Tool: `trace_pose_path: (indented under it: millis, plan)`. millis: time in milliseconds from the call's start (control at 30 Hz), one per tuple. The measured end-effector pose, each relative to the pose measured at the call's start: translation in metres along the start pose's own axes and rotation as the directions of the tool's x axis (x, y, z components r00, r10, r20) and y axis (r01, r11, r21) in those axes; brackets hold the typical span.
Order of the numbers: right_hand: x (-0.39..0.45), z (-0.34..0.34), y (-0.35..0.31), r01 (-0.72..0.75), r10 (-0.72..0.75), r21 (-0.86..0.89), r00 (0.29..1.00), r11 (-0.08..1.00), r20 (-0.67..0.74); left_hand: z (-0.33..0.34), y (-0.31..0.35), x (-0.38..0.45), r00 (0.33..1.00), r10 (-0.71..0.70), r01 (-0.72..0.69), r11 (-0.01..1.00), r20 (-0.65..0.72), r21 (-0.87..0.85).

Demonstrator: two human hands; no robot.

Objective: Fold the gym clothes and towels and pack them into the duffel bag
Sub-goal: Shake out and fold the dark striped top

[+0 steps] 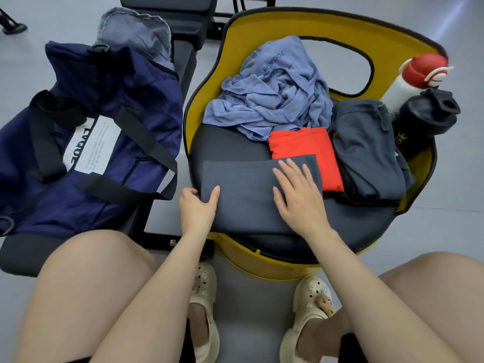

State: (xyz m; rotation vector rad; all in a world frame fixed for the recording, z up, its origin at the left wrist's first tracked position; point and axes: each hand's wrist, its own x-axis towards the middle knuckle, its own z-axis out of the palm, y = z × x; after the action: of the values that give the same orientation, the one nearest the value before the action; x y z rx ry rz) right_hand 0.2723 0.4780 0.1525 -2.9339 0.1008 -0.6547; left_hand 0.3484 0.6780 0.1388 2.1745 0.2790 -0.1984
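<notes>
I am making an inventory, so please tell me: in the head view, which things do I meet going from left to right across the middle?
Navy blue fabric duffel bag → left hand → folded dark grey garment → right hand → folded red-orange garment → dark grey shorts → black plastic shaker bottle.

A single wide-angle view from the person's head looks forward and steeply down, close over both hands, so the bare knees and cream clogs (311, 307) fill the lower edge. Just beyond the fingertips (288, 163) of the right hand (298, 197) lies the yellow-rimmed seat (207, 82), which takes up the centre and right of the frame. Left of the left hand (195, 209) the navy duffel bag (110, 106) fills that side, and pale floor bends away at the top corners.
</notes>
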Motion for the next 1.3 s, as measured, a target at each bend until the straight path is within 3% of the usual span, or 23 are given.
trace_pose_path:
  millis: [67, 233, 433, 667, 967, 1067, 1100, 1167, 1233, 1267, 1300]
  plan:
    - [0.001, 0.004, -0.008, 0.023, -0.022, -0.002, 0.998, 1.0, 0.054, -0.004, -0.002, 0.005, 0.99, -0.102, 0.1, 0.995, 0.092, 0.03]
    - [-0.006, 0.021, -0.009, -0.123, 0.134, -0.059, 0.955, 0.991, 0.265, -0.015, 0.0, 0.01, 0.977, -0.137, 0.132, 0.99, 0.163, 0.041]
    - [-0.006, 0.024, -0.011, -0.153, 0.17, -0.084, 0.95, 0.985, 0.26, -0.028, 0.014, 0.008, 0.939, -0.111, 0.228, 0.909, 0.325, -0.35]
    - [-0.006, 0.028, -0.038, -0.148, 0.166, -0.08, 0.937, 0.986, 0.308, -0.051, 0.031, 0.001, 0.974, 0.036, 0.063, 0.905, 0.223, -0.42]
    - [-0.004, 0.027, -0.041, -0.12, 0.144, -0.087, 0.921, 0.989, 0.363, -0.042, 0.045, -0.011, 0.952, 0.218, -0.169, 0.96, 0.216, -0.223]
    - [0.002, 0.017, -0.04, -0.196, 0.164, 0.088, 0.945, 0.977, 0.282, -0.028, 0.064, -0.026, 0.908, 0.341, -0.306, 0.937, 0.244, -0.168]
    - [0.005, 0.008, -0.042, -0.243, 0.198, 0.235, 0.96, 0.941, 0.199, -0.023, 0.07, -0.033, 0.895, 0.369, -0.343, 0.929, 0.249, -0.141]
    - [0.012, -0.007, -0.042, -0.344, 0.345, 0.539, 0.933, 0.769, 0.104, -0.011, 0.079, -0.044, 0.875, 0.403, -0.392, 0.915, 0.267, -0.096]
    - [0.02, -0.02, -0.041, -0.494, 0.464, 0.746, 0.84, 0.446, 0.279, 0.0, 0.085, -0.053, 0.866, 0.413, -0.414, 0.908, 0.281, -0.058]
    - [0.024, -0.025, -0.038, -0.558, 0.482, 0.777, 0.787, 0.289, 0.386, 0.005, 0.088, -0.056, 0.861, 0.416, -0.423, 0.905, 0.292, -0.041]
    - [0.027, -0.03, -0.033, -0.613, 0.488, 0.765, 0.738, 0.198, 0.466, 0.009, 0.09, -0.059, 0.852, 0.415, -0.43, 0.903, 0.32, -0.027]
